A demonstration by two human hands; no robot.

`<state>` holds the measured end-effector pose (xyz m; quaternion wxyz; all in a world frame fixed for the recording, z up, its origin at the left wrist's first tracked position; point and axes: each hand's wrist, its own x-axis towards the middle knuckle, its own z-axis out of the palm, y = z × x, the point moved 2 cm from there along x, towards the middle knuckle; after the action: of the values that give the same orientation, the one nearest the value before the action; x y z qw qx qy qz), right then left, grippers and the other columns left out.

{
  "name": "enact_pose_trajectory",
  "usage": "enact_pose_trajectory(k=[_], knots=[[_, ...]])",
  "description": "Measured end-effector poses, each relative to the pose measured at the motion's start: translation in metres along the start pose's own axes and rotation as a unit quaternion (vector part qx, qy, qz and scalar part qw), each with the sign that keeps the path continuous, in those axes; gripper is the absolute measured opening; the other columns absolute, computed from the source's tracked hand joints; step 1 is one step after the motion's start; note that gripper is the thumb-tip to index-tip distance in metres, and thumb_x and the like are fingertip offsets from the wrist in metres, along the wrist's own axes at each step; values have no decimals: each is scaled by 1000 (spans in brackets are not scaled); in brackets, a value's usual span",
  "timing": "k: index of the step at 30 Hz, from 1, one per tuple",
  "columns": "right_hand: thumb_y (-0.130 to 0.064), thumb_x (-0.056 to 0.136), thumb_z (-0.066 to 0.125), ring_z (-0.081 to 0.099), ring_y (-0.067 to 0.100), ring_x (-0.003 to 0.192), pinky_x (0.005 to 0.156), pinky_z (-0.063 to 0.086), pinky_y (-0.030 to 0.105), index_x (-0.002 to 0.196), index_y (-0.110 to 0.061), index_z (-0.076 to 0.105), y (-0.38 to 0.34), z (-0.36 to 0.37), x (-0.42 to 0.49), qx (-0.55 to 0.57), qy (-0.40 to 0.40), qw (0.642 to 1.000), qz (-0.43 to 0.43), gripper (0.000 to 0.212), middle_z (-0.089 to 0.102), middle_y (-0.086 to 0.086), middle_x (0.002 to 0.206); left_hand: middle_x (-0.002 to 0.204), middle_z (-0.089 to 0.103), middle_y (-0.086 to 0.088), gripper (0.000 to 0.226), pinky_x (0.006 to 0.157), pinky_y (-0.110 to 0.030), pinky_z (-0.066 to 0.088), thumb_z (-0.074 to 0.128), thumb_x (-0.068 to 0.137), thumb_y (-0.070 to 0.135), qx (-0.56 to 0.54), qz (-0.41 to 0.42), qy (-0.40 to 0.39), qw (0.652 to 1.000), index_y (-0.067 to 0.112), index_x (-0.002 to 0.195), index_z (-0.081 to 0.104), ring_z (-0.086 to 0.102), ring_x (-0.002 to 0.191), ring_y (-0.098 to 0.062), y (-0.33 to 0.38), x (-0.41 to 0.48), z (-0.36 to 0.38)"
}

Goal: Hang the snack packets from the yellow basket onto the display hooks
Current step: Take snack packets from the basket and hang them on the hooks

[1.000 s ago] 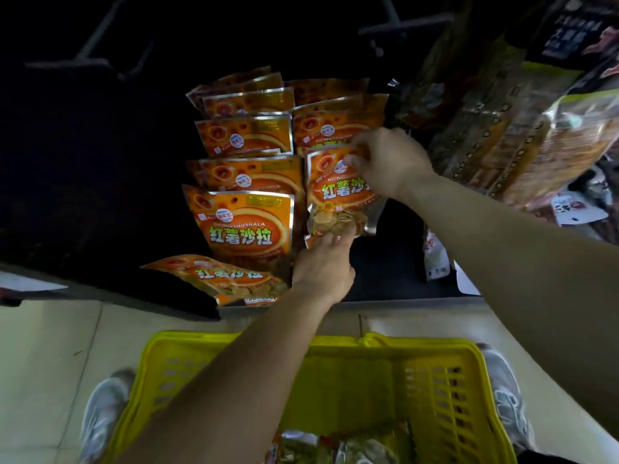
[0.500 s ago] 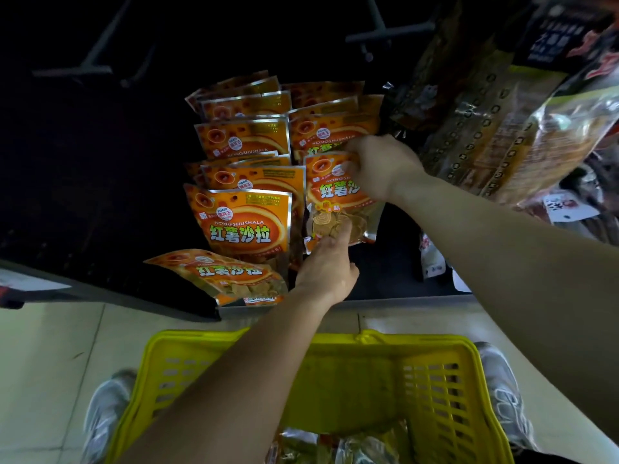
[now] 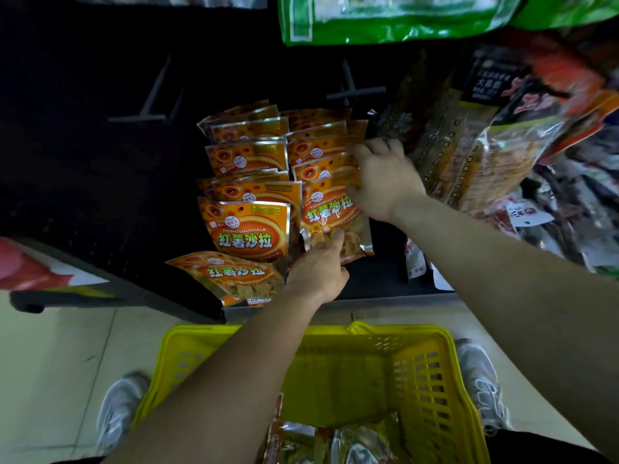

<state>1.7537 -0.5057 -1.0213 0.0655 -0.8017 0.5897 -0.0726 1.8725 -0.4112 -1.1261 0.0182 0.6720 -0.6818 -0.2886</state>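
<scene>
Snack packets (image 3: pixel 249 229): orange, red swirl, green lettering, silver edges. Basket (image 3: pixel 432 373): yellow, slotted walls. Overhead bag (image 3: pixel 385 18): green with white.

A shop: identical orange foil snack packets (image 3: pixel 249 229) hang in rows on a dark display rack (image 3: pixel 100 169), above a yellow plastic shopping basket (image 3: pixel 395 334).
</scene>
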Motion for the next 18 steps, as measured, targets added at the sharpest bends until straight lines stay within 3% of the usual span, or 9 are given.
enact_pose_trajectory(k=[4,10,12,18], knots=[[-33,90,60,34,37,129,103,41,50,146,-16,39,-4,-24,-39,31,-14,999,15,62,44,13,140,150,43,-6,73,101,-47,47,53,96,34,-2,8,11,1000,33,156,11,50,129,-31,13,-36,-19],[-29,94,58,38,38,129,103,41,49,144,-15,42,-17,-41,-121,76,-53,995,33,55,44,14,138,148,46,-6,58,103,-39,45,55,96,35,-14,22,27,999,30,150,35,50,129,-28,16,-112,-38],[-28,93,59,40,38,128,103,40,47,142,-14,44,-24,-35,-151,78,-72,994,29,53,45,15,137,144,50,-7,54,99,-38,48,57,96,35,-15,19,15,1000,28,147,41,55,122,-28,3,-141,-35],[-29,92,60,42,38,129,101,43,46,143,-19,44,-35,22,-232,79,-172,981,35,55,44,12,140,145,52,-11,55,105,-37,42,60,94,34,46,-55,-49,996,19,146,45,50,131,-29,-68,-210,2]])
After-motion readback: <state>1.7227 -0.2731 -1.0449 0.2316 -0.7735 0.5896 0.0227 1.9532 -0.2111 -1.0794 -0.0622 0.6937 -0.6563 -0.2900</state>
